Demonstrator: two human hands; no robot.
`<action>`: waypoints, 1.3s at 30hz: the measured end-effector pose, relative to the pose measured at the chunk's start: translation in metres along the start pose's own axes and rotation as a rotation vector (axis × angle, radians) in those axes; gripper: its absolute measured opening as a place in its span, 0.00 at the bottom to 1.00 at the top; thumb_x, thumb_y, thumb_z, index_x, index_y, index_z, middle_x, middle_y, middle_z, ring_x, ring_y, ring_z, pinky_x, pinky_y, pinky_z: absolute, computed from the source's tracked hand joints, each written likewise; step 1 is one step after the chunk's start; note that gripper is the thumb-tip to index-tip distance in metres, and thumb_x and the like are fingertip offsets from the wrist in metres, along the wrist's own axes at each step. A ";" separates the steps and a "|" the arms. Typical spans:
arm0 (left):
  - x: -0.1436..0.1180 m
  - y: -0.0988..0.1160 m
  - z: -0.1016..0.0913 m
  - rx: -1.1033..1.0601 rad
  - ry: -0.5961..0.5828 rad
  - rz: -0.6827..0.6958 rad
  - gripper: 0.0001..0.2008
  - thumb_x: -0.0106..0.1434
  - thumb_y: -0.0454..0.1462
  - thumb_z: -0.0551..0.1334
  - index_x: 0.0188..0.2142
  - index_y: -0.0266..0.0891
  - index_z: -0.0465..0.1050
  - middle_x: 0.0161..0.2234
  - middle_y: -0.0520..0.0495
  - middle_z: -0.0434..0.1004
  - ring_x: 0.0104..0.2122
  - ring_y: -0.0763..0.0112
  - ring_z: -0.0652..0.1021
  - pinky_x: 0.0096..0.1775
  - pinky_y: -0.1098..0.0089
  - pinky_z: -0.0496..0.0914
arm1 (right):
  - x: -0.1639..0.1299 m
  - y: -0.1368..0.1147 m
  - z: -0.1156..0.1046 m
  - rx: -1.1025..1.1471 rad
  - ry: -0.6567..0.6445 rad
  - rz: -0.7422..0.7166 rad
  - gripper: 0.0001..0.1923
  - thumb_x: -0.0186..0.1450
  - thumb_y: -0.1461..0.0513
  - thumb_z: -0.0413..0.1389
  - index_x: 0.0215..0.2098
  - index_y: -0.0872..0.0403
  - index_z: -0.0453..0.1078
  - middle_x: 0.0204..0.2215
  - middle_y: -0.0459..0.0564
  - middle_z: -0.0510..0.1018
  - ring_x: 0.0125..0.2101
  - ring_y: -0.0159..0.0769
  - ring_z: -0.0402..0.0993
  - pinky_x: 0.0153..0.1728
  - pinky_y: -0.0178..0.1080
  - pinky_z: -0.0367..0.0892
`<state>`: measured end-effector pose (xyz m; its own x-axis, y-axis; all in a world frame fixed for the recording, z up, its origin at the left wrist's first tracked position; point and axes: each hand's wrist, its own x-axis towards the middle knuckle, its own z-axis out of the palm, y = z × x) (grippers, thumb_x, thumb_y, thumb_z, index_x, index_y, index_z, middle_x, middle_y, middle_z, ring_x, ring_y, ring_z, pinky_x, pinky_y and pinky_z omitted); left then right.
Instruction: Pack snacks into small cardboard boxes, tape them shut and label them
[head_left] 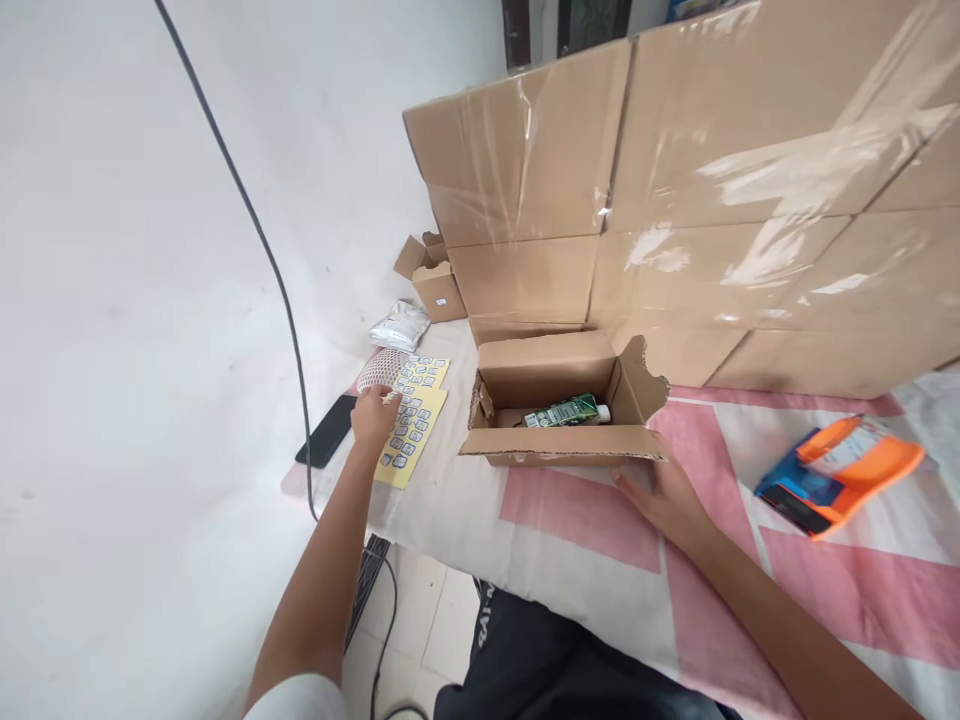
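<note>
An open cardboard box (pixel 570 442) stands on the cloth-covered table in front of me. Inside it lies a green bottle or tube (pixel 566 411) with a white cap. My right hand (pixel 664 500) grips the box's front right corner, with some fingers hidden behind the flap. On the left, my left hand (pixel 375 418) is over yellow sticker sheets (pixel 411 430) printed with small labels. Its fingers are curled together at the sheets' edge, next to a white foam net (pixel 381 368). What they pinch, if anything, is too small to make out.
A black phone (pixel 328 432) lies left of the sheets, beside a hanging cable (pixel 281 280). Behind are a plastic packet (pixel 400 325) and a small open box (pixel 441 292). A tall taped cardboard panel (pixel 540 170) stands at the back. Orange-and-blue packets (pixel 832 475) lie on the right.
</note>
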<state>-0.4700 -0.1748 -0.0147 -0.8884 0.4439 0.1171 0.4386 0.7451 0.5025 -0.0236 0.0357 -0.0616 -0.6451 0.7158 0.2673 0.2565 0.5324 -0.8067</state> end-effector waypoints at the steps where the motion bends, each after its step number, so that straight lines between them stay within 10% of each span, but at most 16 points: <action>1: -0.004 0.005 0.001 -0.037 -0.005 0.017 0.16 0.65 0.45 0.60 0.47 0.38 0.73 0.54 0.35 0.76 0.57 0.49 0.75 0.59 0.52 0.65 | 0.000 0.000 0.000 0.011 0.007 -0.013 0.31 0.67 0.54 0.58 0.66 0.47 0.59 0.58 0.57 0.71 0.58 0.56 0.71 0.59 0.60 0.68; 8: -0.073 0.058 0.012 -0.447 -0.302 0.259 0.35 0.71 0.58 0.41 0.62 0.38 0.66 0.62 0.35 0.73 0.58 0.55 0.77 0.53 0.58 0.74 | -0.002 -0.007 -0.005 0.014 -0.029 -0.143 0.35 0.65 0.60 0.58 0.69 0.45 0.56 0.63 0.56 0.67 0.64 0.54 0.66 0.64 0.60 0.64; 14: -0.114 0.101 -0.005 -0.686 -0.428 0.331 0.39 0.67 0.57 0.58 0.72 0.49 0.51 0.71 0.39 0.58 0.69 0.50 0.64 0.58 0.54 0.71 | -0.005 -0.013 -0.012 -0.009 0.000 -0.220 0.40 0.67 0.59 0.59 0.74 0.43 0.50 0.71 0.53 0.60 0.70 0.52 0.57 0.69 0.59 0.60; 20: -0.098 0.161 -0.040 -0.065 -0.558 0.478 0.49 0.55 0.51 0.70 0.72 0.53 0.50 0.67 0.38 0.65 0.61 0.42 0.73 0.56 0.51 0.71 | -0.010 -0.019 -0.012 0.019 0.001 -0.245 0.38 0.69 0.57 0.59 0.74 0.43 0.52 0.71 0.53 0.60 0.70 0.52 0.58 0.69 0.59 0.61; 25: -0.097 0.206 -0.018 0.525 -0.322 0.417 0.51 0.47 0.55 0.74 0.67 0.45 0.60 0.59 0.24 0.68 0.47 0.33 0.79 0.47 0.45 0.72 | -0.013 -0.021 -0.009 0.009 0.019 -0.314 0.43 0.68 0.59 0.59 0.76 0.40 0.45 0.70 0.53 0.62 0.68 0.52 0.62 0.67 0.57 0.64; 32: -0.098 0.215 0.010 0.509 -0.235 0.451 0.33 0.58 0.43 0.68 0.61 0.35 0.65 0.56 0.18 0.69 0.53 0.32 0.76 0.50 0.44 0.70 | -0.016 -0.028 -0.009 0.053 -0.007 -0.294 0.43 0.69 0.58 0.58 0.76 0.39 0.42 0.71 0.52 0.59 0.69 0.50 0.59 0.65 0.53 0.67; 39: -0.085 0.172 -0.046 0.141 -0.384 0.488 0.37 0.66 0.54 0.59 0.70 0.47 0.56 0.58 0.36 0.76 0.54 0.49 0.79 0.54 0.54 0.73 | 0.001 -0.045 -0.029 0.112 -0.081 -0.351 0.40 0.71 0.55 0.56 0.76 0.41 0.43 0.76 0.51 0.44 0.75 0.50 0.41 0.72 0.59 0.49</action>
<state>-0.3257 -0.1072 0.1012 -0.4808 0.8765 -0.0247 0.8177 0.4584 0.3482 -0.0150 0.0258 -0.0095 -0.7359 0.4580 0.4987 -0.0674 0.6833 -0.7271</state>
